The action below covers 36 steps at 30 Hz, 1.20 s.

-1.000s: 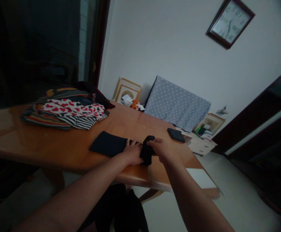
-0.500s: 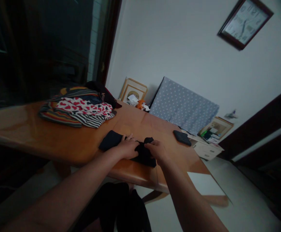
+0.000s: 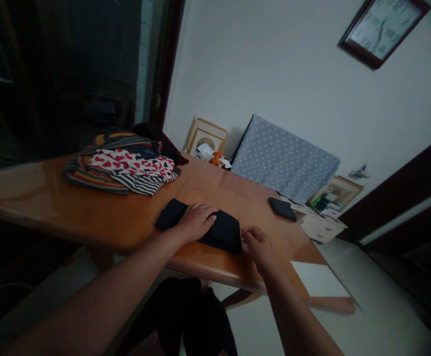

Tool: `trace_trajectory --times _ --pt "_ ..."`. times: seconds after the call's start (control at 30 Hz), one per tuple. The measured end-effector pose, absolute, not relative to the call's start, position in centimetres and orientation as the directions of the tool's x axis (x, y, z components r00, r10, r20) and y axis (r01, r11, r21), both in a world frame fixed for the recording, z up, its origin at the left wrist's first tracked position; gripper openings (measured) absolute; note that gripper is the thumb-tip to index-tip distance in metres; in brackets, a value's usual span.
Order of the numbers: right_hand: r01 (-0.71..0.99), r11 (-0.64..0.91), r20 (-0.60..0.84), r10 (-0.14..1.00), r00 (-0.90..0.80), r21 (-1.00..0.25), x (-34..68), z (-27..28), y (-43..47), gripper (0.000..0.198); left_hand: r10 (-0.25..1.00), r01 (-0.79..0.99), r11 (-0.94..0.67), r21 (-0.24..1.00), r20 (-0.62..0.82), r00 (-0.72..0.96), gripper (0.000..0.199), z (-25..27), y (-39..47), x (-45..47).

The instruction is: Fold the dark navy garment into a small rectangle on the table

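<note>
My left hand (image 3: 196, 221) lies flat on the black cloth (image 3: 221, 231), fingers spread wide and pressing down on its middle, holding nothing. The cloth is folded into a long dark strip near the table's (image 3: 89, 217) near edge, running along that edge. My right hand (image 3: 257, 244) rests just beside the cloth's right end, on the wood, fingers loosely curled and narrow, gripping nothing (whether the fingertips touch the cloth I cannot tell in this dim light).

Toward the far left corner of the table sits a pile of clothes (image 3: 122, 168): striped pieces underneath, a white one with red spots on top, something dark behind. A small dark pad (image 3: 282, 208) lies near the table's right edge, well apart from my hands. Past the far edge a dotted grey cover (image 3: 284, 158) leans by the wall, with picture frames (image 3: 204, 138) beside it. A clock (image 3: 382, 27) hangs on the wall.
</note>
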State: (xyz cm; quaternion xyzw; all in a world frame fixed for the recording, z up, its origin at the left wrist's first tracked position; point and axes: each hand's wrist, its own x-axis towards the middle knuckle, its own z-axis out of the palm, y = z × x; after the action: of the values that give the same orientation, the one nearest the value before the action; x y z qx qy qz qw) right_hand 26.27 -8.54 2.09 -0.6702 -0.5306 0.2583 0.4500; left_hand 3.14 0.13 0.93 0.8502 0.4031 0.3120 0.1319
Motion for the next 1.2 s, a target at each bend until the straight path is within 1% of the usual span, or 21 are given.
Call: trace_trajectory --times 0.1,0.17,0.23,0.33,0.5,0.6,0.67,0.73,0.8,0.9,0.97,1.03,1.13,1.2 --pt "0.550 0.064 0.189 0.967 0.173 -0.833 27.4 0.1 -9.5 0.027 0.741 0.597 -0.671 0.441 0.359 0.567 0.046 0.6 -0.1 3.5" --pt "0.601 0.132 0.234 0.968 0.094 -0.788 28.0 -1.0 -9.9 0.038 0.752 0.630 -0.655 0.417 0.281 0.596 0.046 0.4 -0.2 3.5" --pt "0.654 0.170 0.266 0.963 0.049 -0.737 28.4 -1.8 -10.1 0.047 0.765 0.656 -0.637 0.405 0.227 0.602 0.045 0.3 -0.3 3.2" --pt "0.700 0.205 0.298 0.955 0.012 -0.684 28.3 -2.1 -10.3 0.052 0.777 0.669 -0.620 0.410 0.200 0.597 0.046 0.4 -0.4 2.7" --pt "0.782 0.265 0.421 0.907 -0.004 -0.564 27.4 -2.0 -10.9 0.056 0.782 0.678 -0.616 0.401 0.209 0.587 0.047 0.3 -0.5 2.6" --pt "0.819 0.282 0.452 0.892 -0.031 -0.500 27.0 -2.0 -11.2 0.056 0.750 0.635 -0.659 0.402 0.296 0.591 0.043 0.1 -0.5 2.6" --pt "0.835 0.289 0.448 0.892 -0.058 -0.467 26.8 -2.0 -11.3 0.056 0.691 0.566 -0.721 0.401 0.351 0.631 0.041 0.0 -0.5 2.6" --pt "0.851 0.286 0.439 0.895 -0.074 -0.441 26.6 -1.9 -11.2 0.053 0.622 0.495 -0.777 0.389 0.357 0.697 0.045 -0.2 -0.6 2.5" --pt "0.867 0.271 0.434 0.898 -0.071 -0.418 26.6 -1.7 -11.1 0.046 0.583 0.464 -0.803 0.375 0.330 0.742 0.054 -0.4 -0.7 2.3" --pt "0.899 0.240 0.430 0.900 -0.065 -0.366 26.4 -1.4 -10.8 0.032 0.596 0.487 -0.794 0.364 0.305 0.743 0.059 -0.7 -0.9 2.0" --pt "0.922 0.231 0.433 0.898 -0.079 -0.310 26.3 -1.1 -10.8 0.026 0.612 0.510 -0.783 0.357 0.297 0.733 0.060 -0.8 -1.1 2.0" --pt "0.937 0.245 0.437 0.892 -0.117 -0.249 26.2 -0.9 -10.9 0.027 0.618 0.523 -0.779 0.347 0.282 0.734 0.061 -0.6 -1.3 2.0" --pt "0.945 0.281 0.440 0.879 -0.183 -0.169 26.0 -0.5 -11.1 0.034 0.618 0.533 -0.780 0.328 0.267 0.739 0.061 -0.3 -1.6 2.2" --pt "0.951 0.286 0.427 0.879 -0.212 -0.117 26.0 -0.3 -11.1 0.033 0.617 0.538 -0.783 0.313 0.278 0.736 0.061 -0.2 -1.7 2.3"
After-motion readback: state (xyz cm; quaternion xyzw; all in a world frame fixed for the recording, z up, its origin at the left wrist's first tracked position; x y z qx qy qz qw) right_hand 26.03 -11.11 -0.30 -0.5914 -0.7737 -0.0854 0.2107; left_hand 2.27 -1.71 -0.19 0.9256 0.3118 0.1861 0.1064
